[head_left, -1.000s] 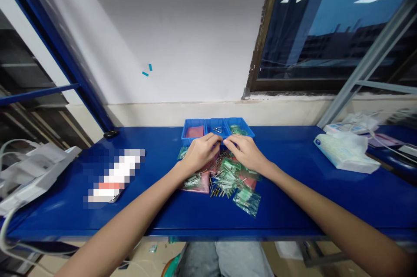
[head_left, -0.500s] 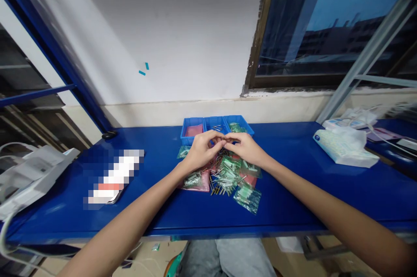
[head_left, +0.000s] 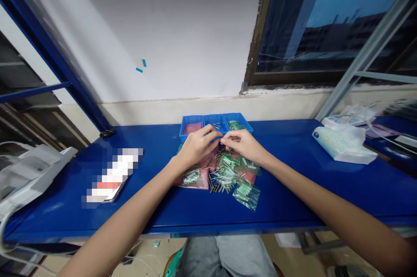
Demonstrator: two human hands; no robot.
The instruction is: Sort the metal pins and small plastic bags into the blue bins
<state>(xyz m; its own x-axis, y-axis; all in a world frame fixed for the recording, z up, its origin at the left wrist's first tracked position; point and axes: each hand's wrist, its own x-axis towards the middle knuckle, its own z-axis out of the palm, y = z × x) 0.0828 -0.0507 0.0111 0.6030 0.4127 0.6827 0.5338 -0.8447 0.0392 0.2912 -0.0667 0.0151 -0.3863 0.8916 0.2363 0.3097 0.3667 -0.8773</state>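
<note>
My left hand (head_left: pixel 199 144) and my right hand (head_left: pixel 243 143) meet fingertip to fingertip above a mixed pile. The fingers of both are curled into a pinch; whatever lies between them is too small to make out. Under and in front of them lie green-tinted clear bags (head_left: pixel 228 168) of small pale parts, and pink bags (head_left: pixel 203 179). Loose thin metal pins (head_left: pixel 215 187) stick out at the pile's front. One small clear bag (head_left: pixel 246 195) lies nearest the front edge. Just behind my hands stand three joined blue bins (head_left: pixel 184 130), holding pink bags, metal pieces and green bags.
On the left of the blue table (head_left: pixel 286 207) lie a blurred-out phone-like object (head_left: pixel 114 177) and a white device (head_left: pixel 39 177) with cables. A tissue pack (head_left: pixel 345 146) sits at the right. Wall and window rise behind, with a grey post (head_left: pixel 352 64) at right.
My fingertips have drawn slightly apart, and my left hand has shifted a little left and down. The view has moved slightly. The pile looks the same.
</note>
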